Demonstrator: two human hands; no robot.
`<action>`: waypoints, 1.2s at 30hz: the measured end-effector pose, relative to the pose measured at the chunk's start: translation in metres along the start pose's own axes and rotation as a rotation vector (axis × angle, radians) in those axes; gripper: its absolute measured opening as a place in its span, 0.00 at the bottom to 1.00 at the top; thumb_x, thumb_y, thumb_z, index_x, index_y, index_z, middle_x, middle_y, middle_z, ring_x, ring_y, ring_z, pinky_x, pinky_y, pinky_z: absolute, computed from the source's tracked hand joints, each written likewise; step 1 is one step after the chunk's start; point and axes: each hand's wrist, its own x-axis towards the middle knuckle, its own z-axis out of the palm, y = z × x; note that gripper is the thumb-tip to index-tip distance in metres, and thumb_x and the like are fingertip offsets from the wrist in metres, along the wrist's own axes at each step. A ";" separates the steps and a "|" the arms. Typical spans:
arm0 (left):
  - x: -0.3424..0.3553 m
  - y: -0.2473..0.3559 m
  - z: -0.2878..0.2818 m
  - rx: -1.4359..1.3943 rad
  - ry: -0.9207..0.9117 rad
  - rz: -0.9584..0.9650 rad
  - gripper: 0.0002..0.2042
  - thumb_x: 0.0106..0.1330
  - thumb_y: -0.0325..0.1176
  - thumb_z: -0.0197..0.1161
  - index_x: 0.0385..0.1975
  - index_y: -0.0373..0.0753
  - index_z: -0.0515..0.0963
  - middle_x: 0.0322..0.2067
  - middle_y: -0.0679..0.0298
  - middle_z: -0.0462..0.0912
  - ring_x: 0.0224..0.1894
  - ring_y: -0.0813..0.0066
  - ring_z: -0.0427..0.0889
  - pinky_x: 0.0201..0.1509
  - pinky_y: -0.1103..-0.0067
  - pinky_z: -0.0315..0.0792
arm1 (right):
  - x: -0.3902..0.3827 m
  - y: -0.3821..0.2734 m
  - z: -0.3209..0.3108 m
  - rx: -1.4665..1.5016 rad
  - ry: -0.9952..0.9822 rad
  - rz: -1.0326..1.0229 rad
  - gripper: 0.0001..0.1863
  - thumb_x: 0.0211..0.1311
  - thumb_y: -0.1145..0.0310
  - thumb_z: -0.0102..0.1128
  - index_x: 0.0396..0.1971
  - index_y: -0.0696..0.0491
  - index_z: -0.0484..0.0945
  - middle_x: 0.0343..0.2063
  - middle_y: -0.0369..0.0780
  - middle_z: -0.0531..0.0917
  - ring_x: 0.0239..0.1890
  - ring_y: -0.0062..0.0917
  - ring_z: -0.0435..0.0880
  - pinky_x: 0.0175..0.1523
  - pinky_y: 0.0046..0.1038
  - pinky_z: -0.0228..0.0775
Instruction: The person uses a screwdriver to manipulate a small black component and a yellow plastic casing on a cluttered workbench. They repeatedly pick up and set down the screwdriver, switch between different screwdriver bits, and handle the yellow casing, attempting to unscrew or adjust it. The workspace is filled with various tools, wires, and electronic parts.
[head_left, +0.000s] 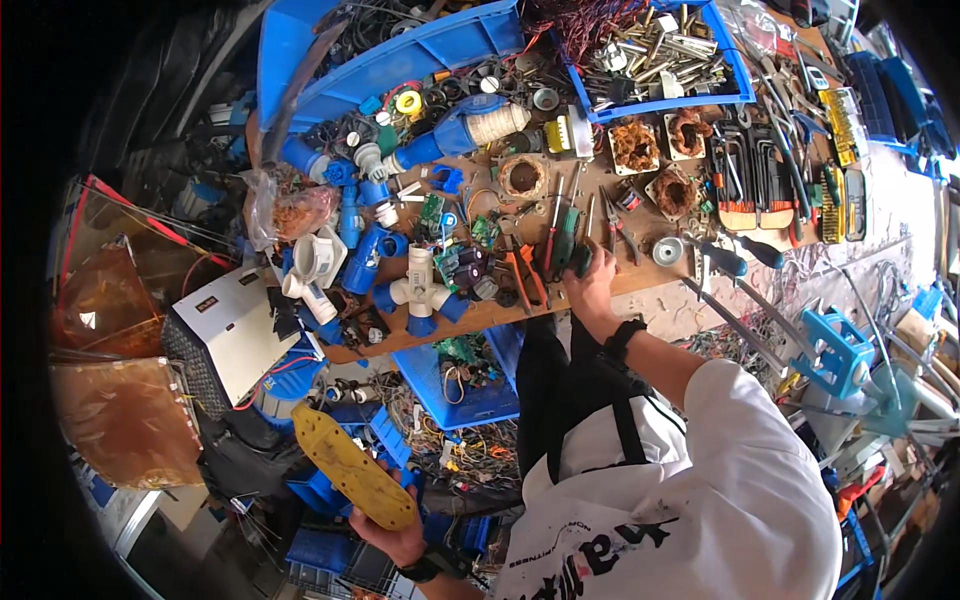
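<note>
My left hand (402, 540) is low on the left, closed around one end of a long yellow board (345, 465) with rounded ends and small holes, shaped like a small skateboard deck. The board slants up to the left, away from the workbench. At the bench's near edge my right hand (595, 285) has its fingers closed on the dark handle of a screwdriver (581, 260), whose thin shaft points away from me. Left of it lie a green-handled screwdriver (566, 235), a red-handled screwdriver (551, 235) and orange-handled pliers (530, 272).
The wooden bench (640, 280) carries white and blue pipe fittings (420, 285), circuit boards, copper-wound motor stators (635, 145) and hex keys. A blue tray (735, 97) of metal parts stands at the back. Below sits a blue crate (470, 405). Clamps (840, 350) stand at right.
</note>
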 end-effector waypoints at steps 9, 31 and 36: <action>-0.014 0.007 -0.014 -0.025 0.059 0.054 0.40 0.56 0.45 0.60 0.66 0.35 0.52 0.53 0.53 0.70 0.47 0.62 0.72 0.41 0.66 0.75 | 0.000 -0.006 0.015 -0.132 0.032 0.084 0.34 0.44 0.72 0.62 0.56 0.51 0.64 0.52 0.50 0.63 0.56 0.47 0.62 0.60 0.44 0.57; -0.027 0.028 -0.016 0.185 0.301 0.108 0.39 0.50 0.53 0.57 0.60 0.33 0.62 0.52 0.53 0.72 0.48 0.56 0.75 0.45 0.63 0.75 | 0.024 0.020 0.007 -0.130 -0.005 0.169 0.45 0.40 0.60 0.71 0.61 0.53 0.60 0.51 0.54 0.71 0.56 0.46 0.68 0.59 0.44 0.62; -0.011 0.037 0.005 -0.018 -0.048 0.063 0.38 0.51 0.45 0.61 0.62 0.34 0.59 0.54 0.52 0.69 0.51 0.59 0.70 0.46 0.63 0.71 | 0.017 0.032 0.028 0.143 0.030 0.002 0.28 0.43 0.76 0.64 0.50 0.54 0.70 0.43 0.48 0.76 0.51 0.41 0.72 0.55 0.39 0.65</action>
